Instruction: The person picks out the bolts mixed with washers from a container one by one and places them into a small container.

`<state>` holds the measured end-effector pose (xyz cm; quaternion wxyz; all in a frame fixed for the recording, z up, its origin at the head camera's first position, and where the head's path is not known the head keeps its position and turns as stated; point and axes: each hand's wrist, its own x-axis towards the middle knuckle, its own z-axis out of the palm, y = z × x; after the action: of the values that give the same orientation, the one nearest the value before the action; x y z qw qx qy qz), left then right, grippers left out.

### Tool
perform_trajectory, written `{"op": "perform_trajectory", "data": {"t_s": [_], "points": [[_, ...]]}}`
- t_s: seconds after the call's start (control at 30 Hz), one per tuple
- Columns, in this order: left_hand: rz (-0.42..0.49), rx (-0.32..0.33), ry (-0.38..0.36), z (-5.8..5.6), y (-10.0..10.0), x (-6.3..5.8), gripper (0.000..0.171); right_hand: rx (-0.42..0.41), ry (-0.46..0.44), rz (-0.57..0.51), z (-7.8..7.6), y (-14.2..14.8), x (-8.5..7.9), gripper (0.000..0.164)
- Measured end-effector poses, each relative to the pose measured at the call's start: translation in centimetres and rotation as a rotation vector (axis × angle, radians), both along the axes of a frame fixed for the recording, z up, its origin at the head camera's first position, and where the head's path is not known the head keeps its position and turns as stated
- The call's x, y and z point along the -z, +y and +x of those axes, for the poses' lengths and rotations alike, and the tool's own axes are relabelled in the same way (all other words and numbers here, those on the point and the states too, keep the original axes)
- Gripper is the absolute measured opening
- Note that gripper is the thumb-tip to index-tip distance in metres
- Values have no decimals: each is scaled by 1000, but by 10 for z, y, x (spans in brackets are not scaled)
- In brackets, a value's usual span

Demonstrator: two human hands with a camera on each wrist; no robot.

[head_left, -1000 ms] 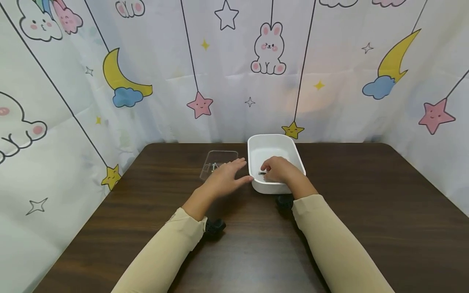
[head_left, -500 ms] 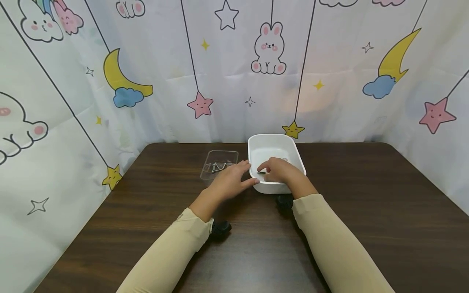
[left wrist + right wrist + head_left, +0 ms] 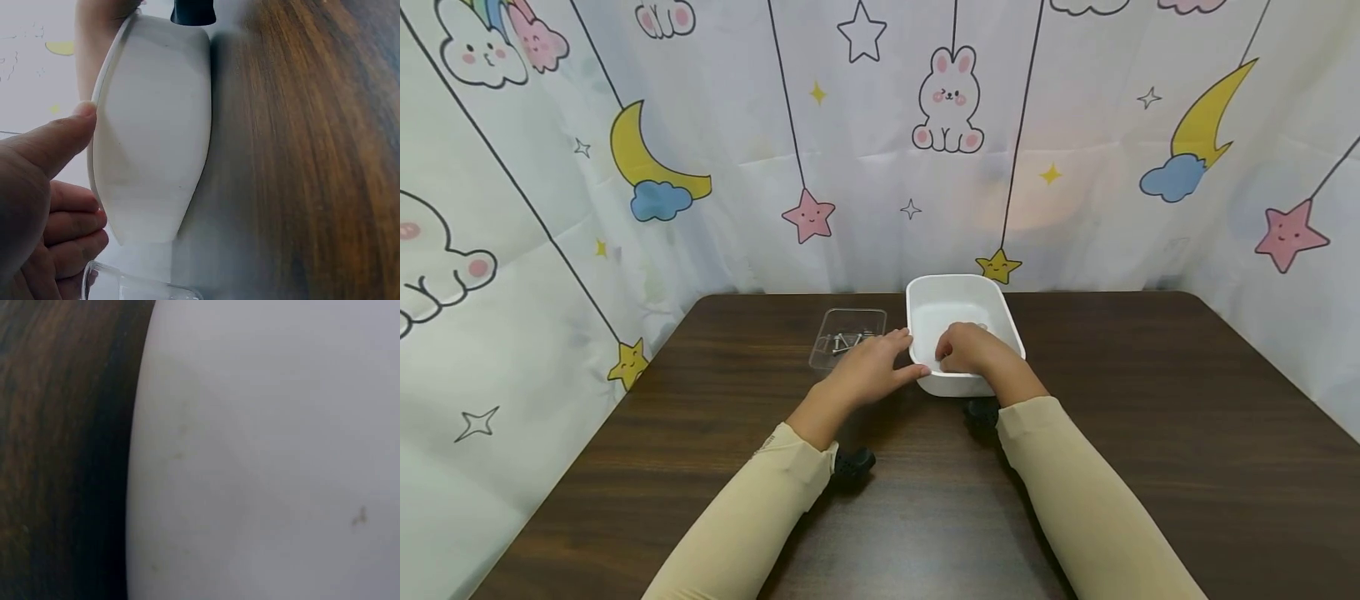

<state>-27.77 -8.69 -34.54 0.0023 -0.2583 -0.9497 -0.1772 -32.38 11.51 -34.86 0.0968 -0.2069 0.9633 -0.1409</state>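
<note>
Likely picking inside white tub (image 3: 958,385) with right hand (image 3: 973,350), can't tell fingers' grip | touching it with left hand (image 3: 871,364), thumb and fingers apart | next: probably firm pinch, then lift

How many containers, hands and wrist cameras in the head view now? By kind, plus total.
White plastic tub: 1
Clear plastic box: 1
Hands (left hand, right hand): 2
Black wrist cameras: 2
Total: 6
</note>
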Motion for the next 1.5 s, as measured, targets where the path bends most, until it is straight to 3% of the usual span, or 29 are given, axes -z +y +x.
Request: {"op": "perform_trajectory", "data": {"t_s": [0.13,0.37,0.63,0.87,1.17,1.5], "points": [[-1,6,6,0,0,-1,69,7,6,3,1,-1,-2,14],[1,12,24,0,-2,1,69,-38,32,29,-1,-2,0,28],[-15,6,30,0,-2,4,70,44,3,-12,1,-2,0,25],[-21,3,36,1,-2,4,70,58,17,-17,-1,-1,-1,24],[-20,8,26,2,0,2,70,94,-17,-15,-1,0,-2,33],[-23,2,27,3,0,4,69,49,83,-36,4,-1,-4,23]]}}
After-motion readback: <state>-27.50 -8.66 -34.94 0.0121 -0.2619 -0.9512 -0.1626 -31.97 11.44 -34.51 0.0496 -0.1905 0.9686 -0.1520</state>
